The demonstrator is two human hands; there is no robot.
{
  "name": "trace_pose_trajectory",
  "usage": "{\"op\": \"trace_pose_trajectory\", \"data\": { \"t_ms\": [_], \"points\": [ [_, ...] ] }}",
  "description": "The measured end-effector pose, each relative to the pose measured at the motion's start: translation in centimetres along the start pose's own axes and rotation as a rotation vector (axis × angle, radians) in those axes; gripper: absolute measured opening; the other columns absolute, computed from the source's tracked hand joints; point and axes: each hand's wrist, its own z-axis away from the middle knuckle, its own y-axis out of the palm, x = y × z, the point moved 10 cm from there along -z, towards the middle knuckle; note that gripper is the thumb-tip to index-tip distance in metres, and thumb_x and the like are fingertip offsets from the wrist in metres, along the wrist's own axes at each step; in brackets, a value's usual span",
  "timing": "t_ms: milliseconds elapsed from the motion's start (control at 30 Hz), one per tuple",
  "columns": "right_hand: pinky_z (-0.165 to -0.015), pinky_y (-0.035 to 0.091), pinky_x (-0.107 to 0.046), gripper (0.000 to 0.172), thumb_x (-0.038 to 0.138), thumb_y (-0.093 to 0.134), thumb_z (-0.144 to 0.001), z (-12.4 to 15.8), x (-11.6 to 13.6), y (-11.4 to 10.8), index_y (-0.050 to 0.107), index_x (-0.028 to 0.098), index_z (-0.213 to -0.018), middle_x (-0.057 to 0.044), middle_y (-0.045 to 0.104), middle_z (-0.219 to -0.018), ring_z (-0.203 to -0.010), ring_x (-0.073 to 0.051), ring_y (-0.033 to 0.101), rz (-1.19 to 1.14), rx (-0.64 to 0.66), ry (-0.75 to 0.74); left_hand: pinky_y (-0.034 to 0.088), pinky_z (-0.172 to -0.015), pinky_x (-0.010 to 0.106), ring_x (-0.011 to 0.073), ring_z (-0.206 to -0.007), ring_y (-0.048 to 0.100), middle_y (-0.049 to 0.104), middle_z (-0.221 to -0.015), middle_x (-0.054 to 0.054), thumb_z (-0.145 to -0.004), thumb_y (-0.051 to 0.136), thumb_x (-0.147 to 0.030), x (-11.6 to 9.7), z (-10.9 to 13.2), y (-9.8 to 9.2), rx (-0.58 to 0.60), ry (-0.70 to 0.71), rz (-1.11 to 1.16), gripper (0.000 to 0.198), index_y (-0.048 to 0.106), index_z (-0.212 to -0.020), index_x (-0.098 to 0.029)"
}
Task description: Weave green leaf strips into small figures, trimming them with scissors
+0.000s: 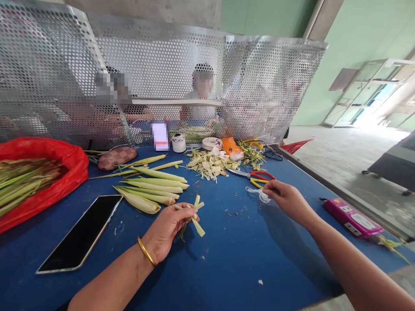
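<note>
1. left hand [168, 229] has its fingers pinched shut around a little folded leaf piece [193, 218], a knot of pale green-yellow strips with the ends sticking out up and to the right. It's held just above the blue table [233, 259], near the middle front. There's a gold bangle [146, 252] on that wrist
2. right hand [287, 199] is stretched out further to the right, fingertips down on the table and touching a small tangle of white thread [260, 195]. Can't really tell if it has actually gripped the thread or is just resting on it, the fingers hide that bit
3. just behind the right hand lie red-handled scissors [256, 175], flat on the table, blades pointing left
4. behind the left hand there's a row of long pale leaf stalks [152, 190] lying side by side, and past those a messy pile of trimmings [210, 163]
5. a phone [81, 233] lies face up, screen dark, left of the left arm. The red bag [48, 172] at the far left is full of green leaves
6. a pink case [352, 217] sits near the right edge of the table, well apart from both hands
7. a perforated metal screen [162, 65] stands along the back, and people sit behind it
</note>
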Motion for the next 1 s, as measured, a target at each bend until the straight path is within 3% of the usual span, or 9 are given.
{"op": "trace_pose_trajectory", "data": {
  "t_ms": [133, 333, 467, 633, 767, 867, 1000],
  "points": [
    [-0.055, 0.036, -0.028, 0.019, 0.039, 0.057, -0.074, -0.1, 0.0, 0.1, 0.055, 0.023, -0.066, 0.001, 0.058, -0.057, -0.055, -0.017, 0.049, -0.169, 0.025, 0.045, 0.039, -0.062, 0.023, 0.0148, -0.066, 0.06, 0.069, -0.067, 0.002, -0.063, 0.076, -0.031, 0.1, 0.1, -0.1, -0.014, -0.022, 0.005, 0.019, 0.064, -0.068, -0.018],
    [-0.062, 0.047, -0.031, 0.031, 0.05, 0.058, -0.076, 0.0, 2.0, 1.3, 0.056, 0.02, -0.07, -0.003, 0.063, -0.067, -0.059, -0.015, 0.057, -0.514, 0.095, 0.099, 0.043, -0.069, 0.022, 0.0147, -0.076, 0.063, 0.069, -0.071, 0.001, -0.066, 0.076, -0.028, -0.2, -0.2, 0.4, 0.044, 0.01, 0.055, 0.015, 0.065, -0.068, -0.018],
    [-0.057, 0.047, -0.028, 0.036, 0.051, 0.071, -0.068, -1.0, 5.3, 2.1, 0.057, 0.018, -0.069, -0.001, 0.064, -0.065, -0.056, -0.013, 0.056, -0.687, 0.17, 0.084, 0.046, -0.074, 0.023, 0.0167, -0.089, 0.065, 0.07, -0.083, 0.003, -0.064, 0.078, -0.024, -1.2, -0.5, 1.6, 0.084, 0.023, 0.125, 0.016, 0.064, -0.065, -0.018],
    [-0.054, 0.045, -0.027, 0.033, 0.045, 0.075, -0.066, -2.4, 10.9, 3.7, 0.06, 0.017, -0.072, 0.001, 0.064, -0.063, -0.055, -0.012, 0.056, -0.846, 0.256, 0.012, 0.046, -0.068, 0.023, 0.014, -0.082, 0.065, 0.07, -0.101, 0.004, -0.06, 0.08, -0.022, -3.0, -0.2, 3.7, 0.155, 0.092, 0.17, 0.018, 0.063, -0.065, -0.016],
    [-0.056, 0.045, -0.027, 0.023, 0.037, 0.072, -0.068, -2.2, 14.0, 6.3, 0.059, 0.019, -0.071, 0.002, 0.064, -0.061, -0.055, -0.012, 0.056, -0.902, 0.264, -0.048, 0.047, -0.071, 0.023, 0.0172, -0.085, 0.067, 0.068, -0.077, 0.002, -0.06, 0.081, -0.022, -2.2, 0.0, 5.0, 0.245, 0.065, 0.196, 0.019, 0.064, -0.064, -0.016],
    [-0.057, 0.044, -0.026, 0.017, 0.033, 0.07, -0.07, -1.6, 14.3, 8.1, 0.059, 0.019, -0.072, 0.004, 0.061, -0.058, -0.055, -0.011, 0.054, -0.891, 0.244, -0.057, 0.047, -0.075, 0.023, 0.0165, -0.082, 0.067, 0.067, -0.072, 0.001, -0.059, 0.082, -0.021, -1.1, -0.7, 4.0, 0.166, 0.044, 0.215, 0.02, 0.065, -0.067, -0.016],
    [-0.064, 0.045, -0.026, 0.018, 0.031, 0.074, -0.069, -1.2, 12.2, 8.4, 0.064, 0.018, -0.078, 0.004, 0.061, -0.063, -0.061, -0.012, 0.056, -1.051, 0.268, 0.057, 0.049, -0.071, 0.022, 0.0139, -0.073, 0.066, 0.068, -0.072, 0.001, -0.058, 0.083, -0.021, -0.6, -1.6, 2.1, 0.048, 0.053, 0.221, 0.021, 0.065, -0.064, -0.015]
  ]
}}
